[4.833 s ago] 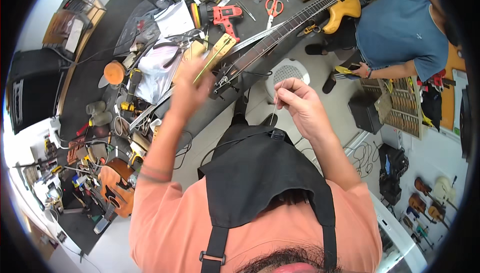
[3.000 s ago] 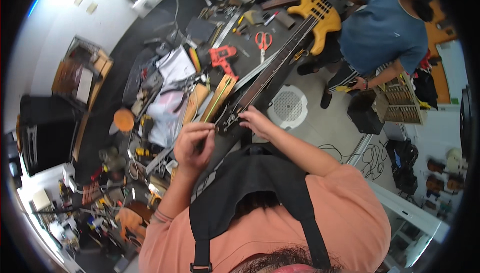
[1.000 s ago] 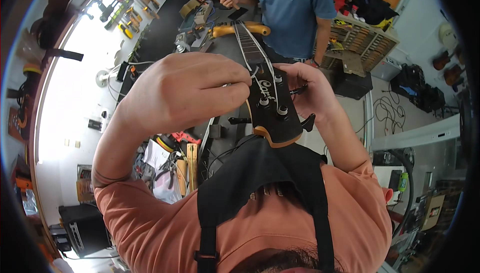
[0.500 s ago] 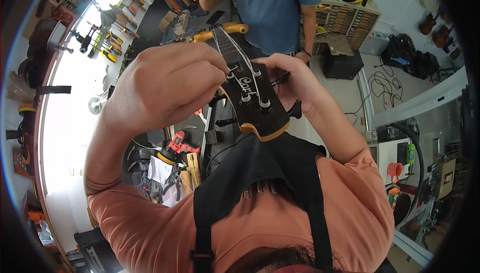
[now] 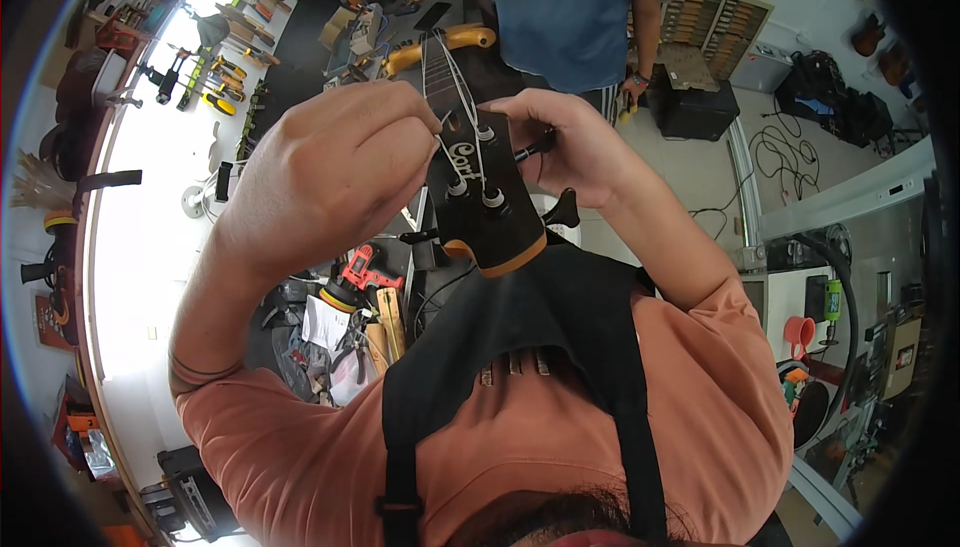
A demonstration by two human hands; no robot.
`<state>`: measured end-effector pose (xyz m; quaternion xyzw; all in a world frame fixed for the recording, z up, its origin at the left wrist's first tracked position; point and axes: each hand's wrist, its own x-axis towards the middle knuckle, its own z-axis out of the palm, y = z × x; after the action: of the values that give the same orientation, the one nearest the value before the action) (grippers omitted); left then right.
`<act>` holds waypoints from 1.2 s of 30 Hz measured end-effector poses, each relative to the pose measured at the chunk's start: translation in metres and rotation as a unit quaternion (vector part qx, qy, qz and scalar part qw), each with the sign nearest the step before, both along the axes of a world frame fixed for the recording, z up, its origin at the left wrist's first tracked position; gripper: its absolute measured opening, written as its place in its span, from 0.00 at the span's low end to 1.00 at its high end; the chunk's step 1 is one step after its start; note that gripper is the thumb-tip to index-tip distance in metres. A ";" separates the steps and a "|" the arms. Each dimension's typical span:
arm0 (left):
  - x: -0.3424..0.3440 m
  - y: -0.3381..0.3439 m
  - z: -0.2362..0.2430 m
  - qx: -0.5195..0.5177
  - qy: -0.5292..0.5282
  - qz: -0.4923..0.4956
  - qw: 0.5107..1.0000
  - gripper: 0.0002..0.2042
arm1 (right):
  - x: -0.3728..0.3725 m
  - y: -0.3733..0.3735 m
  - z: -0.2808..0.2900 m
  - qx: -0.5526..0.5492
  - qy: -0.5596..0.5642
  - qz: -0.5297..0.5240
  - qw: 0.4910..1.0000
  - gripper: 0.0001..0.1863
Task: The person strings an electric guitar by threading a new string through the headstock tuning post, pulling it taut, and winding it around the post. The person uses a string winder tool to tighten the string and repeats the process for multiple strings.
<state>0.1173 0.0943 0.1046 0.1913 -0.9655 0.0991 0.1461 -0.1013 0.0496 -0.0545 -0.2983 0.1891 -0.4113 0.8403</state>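
Note:
The black headstock [image 5: 490, 232] of a bass guitar, edged in light wood, points toward me, its neck running away to the wooden body [image 5: 455, 41]. Loose-looking strings [image 5: 477, 157] pass over it to metal tuning posts [image 5: 492, 197]. My left hand [image 5: 335, 162] is closed in a pinch at the headstock's left edge near the nut; a string runs close to its fingertips, but what they hold is hidden. My right hand [image 5: 575, 142] wraps the right edge, its thumb near the nut and its other fingers partly behind. One tuning key [image 5: 537, 145] shows beside its palm.
Across the bench stands a person in a blue shirt [image 5: 570, 17]. Left of my apron [image 5: 540, 307] lie a red power tool [image 5: 368, 269], papers and pliers. Yellow-handled tools [image 5: 220, 104] hang at the far left. A black box [image 5: 695, 107] and cables [image 5: 785, 167] are on the floor at right.
The headstock has shifted a little to the left in view, with both my hands staying at it. The person opposite appears farther right, with one hand moved to the upper edge.

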 end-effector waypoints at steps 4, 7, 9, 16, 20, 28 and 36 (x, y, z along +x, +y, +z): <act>-0.004 0.001 -0.003 0.002 -0.026 0.014 1.000 0.14 | 0.002 0.001 0.000 0.003 -0.004 0.000 1.000 0.12; -0.007 0.003 -0.003 0.010 -0.042 0.038 0.998 0.13 | 0.002 0.002 0.000 0.000 0.002 0.001 1.000 0.11; -0.010 0.004 -0.001 0.019 -0.048 0.062 0.997 0.13 | 0.001 0.002 -0.002 -0.007 0.005 0.002 1.000 0.11; -0.006 -0.002 -0.003 0.058 -0.011 0.089 0.994 0.10 | 0.002 0.006 0.003 -0.015 0.026 0.003 1.000 0.12; -0.004 -0.007 -0.003 0.082 0.022 0.098 0.992 0.09 | 0.001 0.007 0.003 -0.016 0.039 0.005 0.999 0.13; 0.003 0.003 -0.005 0.115 0.083 0.155 0.978 0.06 | 0.003 0.006 0.000 0.010 0.026 0.014 1.000 0.14; 0.005 0.023 -0.025 0.178 0.221 0.300 0.911 0.08 | 0.005 0.007 0.002 0.038 -0.006 0.018 0.999 0.13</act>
<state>0.1220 0.1170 0.0797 0.5116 -0.8076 -0.0800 0.2824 -0.0962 0.0569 -0.0527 -0.2671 0.1938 -0.3909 0.8593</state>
